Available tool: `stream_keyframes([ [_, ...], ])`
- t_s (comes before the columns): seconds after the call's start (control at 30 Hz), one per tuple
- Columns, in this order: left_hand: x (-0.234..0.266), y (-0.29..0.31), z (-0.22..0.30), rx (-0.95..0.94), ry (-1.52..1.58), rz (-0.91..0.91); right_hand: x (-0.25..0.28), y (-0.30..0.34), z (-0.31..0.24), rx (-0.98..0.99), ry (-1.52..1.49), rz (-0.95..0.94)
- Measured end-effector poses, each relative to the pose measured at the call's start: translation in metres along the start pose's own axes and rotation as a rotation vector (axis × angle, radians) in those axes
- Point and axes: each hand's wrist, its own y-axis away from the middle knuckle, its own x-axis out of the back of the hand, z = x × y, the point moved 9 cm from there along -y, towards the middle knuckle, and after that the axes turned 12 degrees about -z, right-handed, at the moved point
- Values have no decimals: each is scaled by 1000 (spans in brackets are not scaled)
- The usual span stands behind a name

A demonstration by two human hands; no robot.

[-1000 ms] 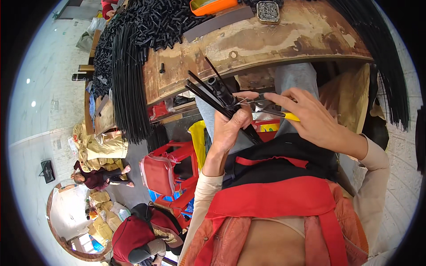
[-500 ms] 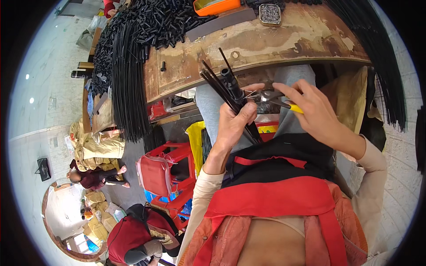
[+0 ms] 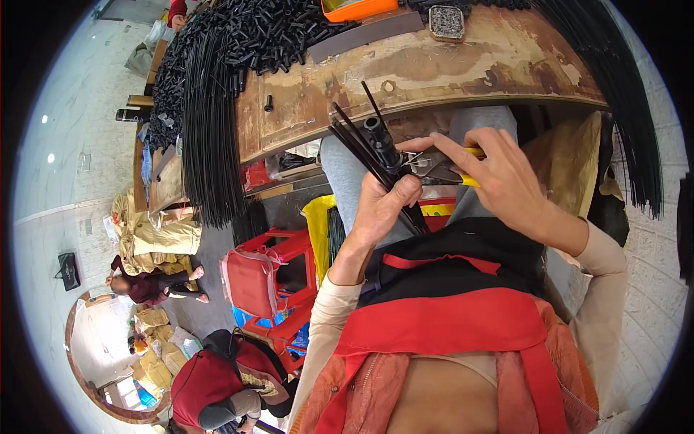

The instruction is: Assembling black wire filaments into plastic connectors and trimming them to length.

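Observation:
My left hand (image 3: 383,206) is closed around several thin black rods (image 3: 356,145) and a short black tubular fitting (image 3: 380,139), whose hollow end points up and away from me. Thin, light wire ends (image 3: 410,159) stick out from the fitting's right side. Yellow-handled pliers (image 3: 442,172) are gripped in my right hand (image 3: 510,177), with both handles partly visible. The jaws lie right beside the wire ends; whether they touch them I cannot tell. My right index finger stretches along the tool toward the fitting. Both hands are above my lap, just in front of the bench edge.
On the wooden bench (image 3: 463,65) lie a heap of black tubular parts (image 3: 282,32), an orange tray (image 3: 359,9), a small container of tiny pieces (image 3: 447,23) and one loose part (image 3: 269,103). Black rod bundles (image 3: 210,137) hang over its edge. Red stools (image 3: 253,278) and another person (image 3: 224,380) are at left.
My right hand has shifted slightly left and turned, bringing the pliers' jaws nearer the wire ends. The second yellow handle now shows. My left hand keeps its hold, nearly still.

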Motion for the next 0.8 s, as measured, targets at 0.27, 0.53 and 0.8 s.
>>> stream_keyframes([
  [0.27,-18,0,8,72,-119,-94,-30,28,-8,-338,-1395,-1068],
  [0.53,-7,-4,0,80,-99,-65,46,5,-1,168,50,-92],
  [0.8,-8,-1,-5,93,-76,-175,-18,34,0,-559,-1162,-976],
])
